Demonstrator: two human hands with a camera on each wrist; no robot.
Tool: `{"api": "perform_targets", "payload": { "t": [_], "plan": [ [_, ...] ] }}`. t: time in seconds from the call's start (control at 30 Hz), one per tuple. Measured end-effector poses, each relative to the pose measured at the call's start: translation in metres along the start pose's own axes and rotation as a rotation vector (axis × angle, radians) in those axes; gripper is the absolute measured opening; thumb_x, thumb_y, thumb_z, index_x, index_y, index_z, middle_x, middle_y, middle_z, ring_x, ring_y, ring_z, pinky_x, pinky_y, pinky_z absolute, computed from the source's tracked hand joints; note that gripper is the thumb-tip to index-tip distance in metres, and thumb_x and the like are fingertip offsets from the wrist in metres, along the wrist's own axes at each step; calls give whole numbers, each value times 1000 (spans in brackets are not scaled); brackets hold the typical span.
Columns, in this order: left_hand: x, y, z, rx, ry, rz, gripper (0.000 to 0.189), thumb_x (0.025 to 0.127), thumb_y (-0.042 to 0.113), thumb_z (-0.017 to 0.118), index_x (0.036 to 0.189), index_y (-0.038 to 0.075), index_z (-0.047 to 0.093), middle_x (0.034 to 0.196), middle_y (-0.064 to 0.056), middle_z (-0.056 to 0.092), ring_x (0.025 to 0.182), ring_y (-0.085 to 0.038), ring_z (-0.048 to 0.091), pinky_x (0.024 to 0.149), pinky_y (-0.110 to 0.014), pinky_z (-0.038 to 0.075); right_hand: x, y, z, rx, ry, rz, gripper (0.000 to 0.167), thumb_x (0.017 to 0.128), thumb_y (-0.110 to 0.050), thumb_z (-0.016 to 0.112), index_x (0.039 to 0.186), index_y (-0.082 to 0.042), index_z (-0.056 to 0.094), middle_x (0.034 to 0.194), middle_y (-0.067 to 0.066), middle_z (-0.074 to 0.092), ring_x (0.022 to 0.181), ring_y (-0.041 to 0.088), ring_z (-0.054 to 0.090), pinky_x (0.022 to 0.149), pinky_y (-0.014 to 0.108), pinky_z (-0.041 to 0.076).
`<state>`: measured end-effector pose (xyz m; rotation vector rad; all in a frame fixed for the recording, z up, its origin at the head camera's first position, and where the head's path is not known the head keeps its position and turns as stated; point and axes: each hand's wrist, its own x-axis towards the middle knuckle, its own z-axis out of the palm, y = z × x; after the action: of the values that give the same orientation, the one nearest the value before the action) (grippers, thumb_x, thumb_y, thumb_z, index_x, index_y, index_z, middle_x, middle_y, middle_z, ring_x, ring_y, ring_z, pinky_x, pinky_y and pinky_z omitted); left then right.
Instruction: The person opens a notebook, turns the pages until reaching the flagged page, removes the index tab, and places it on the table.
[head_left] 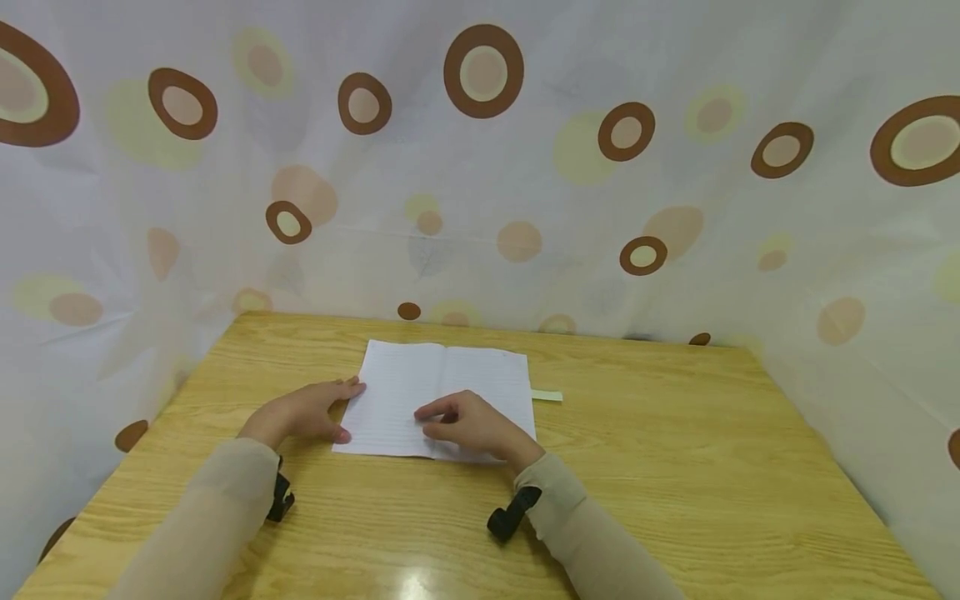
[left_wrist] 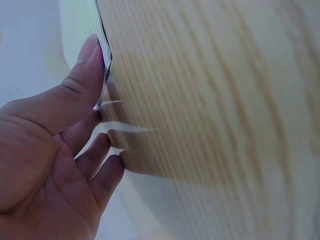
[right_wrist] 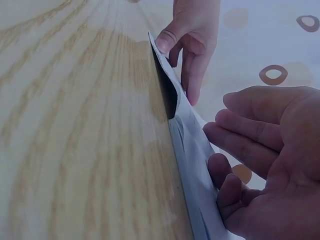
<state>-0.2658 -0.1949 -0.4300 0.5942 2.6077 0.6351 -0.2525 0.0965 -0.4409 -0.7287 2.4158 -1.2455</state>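
From the head view, a lined notebook [head_left: 393, 379] lies spread on the wooden table [head_left: 675, 467], nearer the far edge than the near one and somewhat left of the middle. The left hand [head_left: 311, 410] rests at its left side, thumb and fingers parted, the thumb on the page by the near left corner and a fingertip farther up the same margin. The right hand [head_left: 472, 425] is over the right page, its fingers loosely bent toward the fold, with a gap between thumb and forefinger and nothing held. A pale green strip [head_left: 547, 396] sticks out past the notebook's right side, toward the table's right edge. Black bands [head_left: 513, 512] circle both wrists at the cuffs of the light sleeves [head_left: 585, 533], and a cloth [head_left: 420, 167] patterned with ringed spots hangs behind the far edge. In the left wrist view, the left thumb lies across the paper's edge (the other fingers spread below it, slightly curved). In the right wrist view, the notebook's near edge bows up from the table by the left thumb, leaving a dark gap; the right hand is relaxed, two fingers reaching out, two more curled near the page, contact uncertain.
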Motion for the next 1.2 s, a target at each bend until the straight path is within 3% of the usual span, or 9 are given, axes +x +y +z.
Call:
{"api": "perform_targets", "payload": {
  "t": [0.23, 0.43, 0.9, 1.2],
  "plan": [
    [-1, 1, 1, 26, 2, -4, 84, 85, 20, 78, 153, 4, 34, 159, -21, 22, 145, -44, 19, 114, -58, 19, -1, 2, -10, 29, 41, 6, 26, 93, -20, 69, 118, -17, 74, 116, -1, 68, 87, 15, 58, 70, 29, 47],
    [-2, 5, 1, 32, 1, -23, 86, 84, 20, 79, 154, 4, 32, 160, -21, 21, 145, -45, 18, 114, -59, 18, -2, 6, -23, -8, 107, 16, 26, 94, -22, 68, 119, -20, 74, 120, -3, 67, 95, 16, 59, 74, 32, 49],
    [3, 2, 3, 74, 14, -32, 85, 83, 20, 78, 154, 5, 33, 160, -19, 21, 144, -44, 21, 114, -57, 20, -5, 18, -42, -3, 238, -5, 28, 92, -13, 71, 120, -10, 73, 118, 3, 69, 95, 19, 62, 76, 32, 51],
    [0, 7, 3, 89, 20, -50, 85, 82, 19, 78, 154, 5, 33, 160, -19, 22, 144, -44, 22, 114, -56, 21, -7, 24, -53, 5, 325, 53, 28, 91, -12, 72, 120, -9, 72, 114, 4, 70, 96, 20, 61, 76, 31, 50]
  ]
}}
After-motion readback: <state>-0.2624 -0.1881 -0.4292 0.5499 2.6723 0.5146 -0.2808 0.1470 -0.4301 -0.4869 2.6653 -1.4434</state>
